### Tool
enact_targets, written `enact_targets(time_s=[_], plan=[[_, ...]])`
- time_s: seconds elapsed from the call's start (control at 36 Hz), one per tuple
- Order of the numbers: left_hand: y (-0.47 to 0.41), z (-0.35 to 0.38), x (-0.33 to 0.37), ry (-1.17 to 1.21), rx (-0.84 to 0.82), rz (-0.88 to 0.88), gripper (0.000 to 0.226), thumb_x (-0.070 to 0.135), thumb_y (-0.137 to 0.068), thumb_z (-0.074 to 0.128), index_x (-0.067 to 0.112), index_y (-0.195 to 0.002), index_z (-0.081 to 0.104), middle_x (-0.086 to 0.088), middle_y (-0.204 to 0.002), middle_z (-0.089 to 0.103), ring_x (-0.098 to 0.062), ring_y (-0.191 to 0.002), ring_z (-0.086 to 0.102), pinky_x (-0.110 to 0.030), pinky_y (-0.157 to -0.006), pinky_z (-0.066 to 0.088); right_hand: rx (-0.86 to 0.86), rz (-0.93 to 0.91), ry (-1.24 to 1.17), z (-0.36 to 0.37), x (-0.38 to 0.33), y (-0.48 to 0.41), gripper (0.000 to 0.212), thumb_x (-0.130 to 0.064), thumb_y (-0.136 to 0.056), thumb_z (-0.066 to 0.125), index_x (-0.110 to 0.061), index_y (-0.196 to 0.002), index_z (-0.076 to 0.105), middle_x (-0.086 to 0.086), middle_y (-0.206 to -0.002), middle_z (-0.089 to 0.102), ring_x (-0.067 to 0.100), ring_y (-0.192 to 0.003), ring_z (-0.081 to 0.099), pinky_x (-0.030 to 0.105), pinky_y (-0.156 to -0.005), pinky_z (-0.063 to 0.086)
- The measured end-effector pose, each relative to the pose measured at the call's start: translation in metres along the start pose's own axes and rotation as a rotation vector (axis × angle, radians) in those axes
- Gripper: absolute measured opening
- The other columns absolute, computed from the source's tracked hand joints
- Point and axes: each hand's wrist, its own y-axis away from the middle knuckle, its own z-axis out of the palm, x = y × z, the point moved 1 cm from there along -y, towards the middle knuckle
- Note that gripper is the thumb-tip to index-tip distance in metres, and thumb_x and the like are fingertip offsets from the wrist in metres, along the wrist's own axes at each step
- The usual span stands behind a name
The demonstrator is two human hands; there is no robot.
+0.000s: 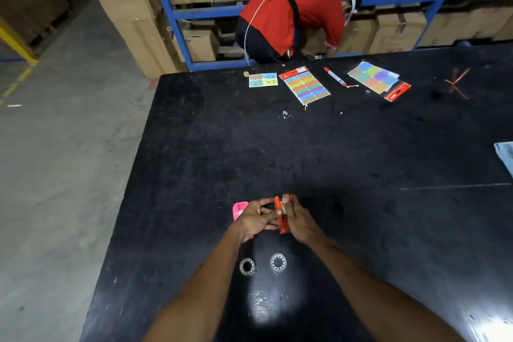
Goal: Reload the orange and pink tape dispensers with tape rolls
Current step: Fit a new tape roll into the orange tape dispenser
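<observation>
Both my hands meet over the black table point(361, 164). The orange tape dispenser point(281, 219) stands between them: my right hand point(298, 219) grips its right side, and the fingers of my left hand point(256, 219) press on its left side. The pink tape dispenser point(239, 209) lies on the table just left of my left hand, partly hidden by it. Two clear tape rolls lie flat nearer to me, between my forearms: one on the left point(247, 266) and one on the right point(278, 261).
At the table's far edge lie a small coloured card point(263, 80), two packs of coloured labels point(304, 85) point(379, 79) and a red marker point(335, 77). A person in a red top point(291, 14) bends at blue shelving with cardboard boxes. Concrete floor lies to the left.
</observation>
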Motion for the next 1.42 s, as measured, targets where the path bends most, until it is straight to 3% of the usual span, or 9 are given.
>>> enact_targets(time_s=[0.17,0.25,0.44,0.72,0.89,1.0,1.17,1.28,1.42], plan=[[0.006,-0.013,0.01,-0.056,0.153,-0.017,0.052,0.006,-0.09,0.067,0.003,-0.138,0.046,-0.007,-0.076,0.064,-0.007,-0.057,0.067,-0.022,-0.058,0.061,0.103,0.031,-0.01,-0.028,0.01,0.004,0.034,-0.053,-0.103,0.024,-0.029,-0.114,0.044,0.007,-0.109,0.065,0.028,-0.101,0.062,0.037,-0.089,0.043],[0.002,-0.013,0.005,-0.202,0.298,-0.024,0.057,0.011,-0.081,0.078,0.007,-0.131,0.051,-0.001,-0.066,0.058,-0.011,-0.055,0.06,-0.034,-0.06,0.061,0.095,0.036,0.024,-0.037,0.014,0.005,0.03,-0.057,-0.101,0.026,-0.034,-0.111,0.043,0.008,-0.105,0.065,0.028,-0.095,0.062,0.039,-0.087,0.044],[-0.004,0.022,-0.004,-0.818,0.512,-0.064,0.047,0.032,-0.081,0.072,0.01,-0.119,0.055,-0.016,-0.11,0.069,-0.035,-0.104,0.067,-0.041,-0.085,0.054,0.075,0.001,0.017,-0.031,0.004,0.012,0.032,-0.059,-0.1,0.028,-0.035,-0.111,0.045,0.004,-0.104,0.065,0.023,-0.095,0.061,0.036,-0.084,0.043],[-0.023,0.037,-0.004,-1.077,0.501,-0.127,0.042,0.026,-0.09,0.063,0.011,-0.127,0.048,-0.013,-0.116,0.068,-0.032,-0.109,0.067,-0.041,-0.089,0.053,0.087,0.027,-0.014,-0.029,0.02,0.017,0.038,-0.068,-0.096,0.022,-0.047,-0.12,0.043,-0.003,-0.113,0.065,0.026,-0.106,0.062,0.049,-0.1,0.046],[-0.023,0.034,0.001,-1.048,0.491,-0.069,0.052,0.037,-0.088,0.065,0.009,-0.128,0.046,-0.017,-0.118,0.064,-0.036,-0.111,0.063,-0.044,-0.088,0.051,0.097,0.052,-0.026,-0.03,0.023,0.016,0.036,-0.063,-0.098,0.023,-0.043,-0.12,0.044,0.0,-0.114,0.065,0.029,-0.107,0.06,0.047,-0.101,0.044],[-0.017,0.029,0.007,-0.841,0.591,0.25,0.026,0.017,-0.094,0.057,0.007,-0.117,0.06,-0.014,-0.121,0.058,-0.031,-0.111,0.057,-0.037,-0.095,0.048,0.09,0.052,-0.051,-0.029,0.021,0.019,0.037,-0.06,-0.1,0.021,-0.04,-0.116,0.047,0.001,-0.109,0.065,0.025,-0.103,0.061,0.043,-0.097,0.046],[0.012,0.033,0.018,-0.07,0.039,0.1,0.028,0.019,-0.096,0.061,0.011,-0.122,0.065,-0.007,-0.106,0.07,-0.016,-0.094,0.065,-0.021,-0.074,0.056,0.1,-0.011,-0.086,-0.023,0.011,0.021,0.034,-0.045,-0.105,0.024,-0.038,-0.12,0.054,-0.005,-0.117,0.066,0.017,-0.111,0.061,0.035,-0.101,0.043],[0.023,0.034,0.013,-0.021,0.013,0.198,0.031,0.009,-0.091,0.067,0.006,-0.122,0.065,-0.008,-0.101,0.071,-0.006,-0.084,0.069,-0.017,-0.075,0.058,0.11,-0.047,-0.101,-0.017,0.003,0.025,0.035,-0.04,-0.106,0.026,-0.036,-0.122,0.057,-0.008,-0.119,0.066,0.013,-0.11,0.061,0.034,-0.103,0.044],[0.031,0.034,0.009,-0.07,0.031,0.259,0.032,0.006,-0.09,0.068,0.001,-0.122,0.065,-0.017,-0.106,0.072,-0.017,-0.092,0.069,-0.018,-0.078,0.058,0.103,-0.085,-0.064,-0.02,0.0,0.039,0.031,-0.038,-0.106,0.029,-0.034,-0.118,0.057,-0.006,-0.111,0.069,0.008,-0.102,0.064,0.009,-0.079,0.046]])
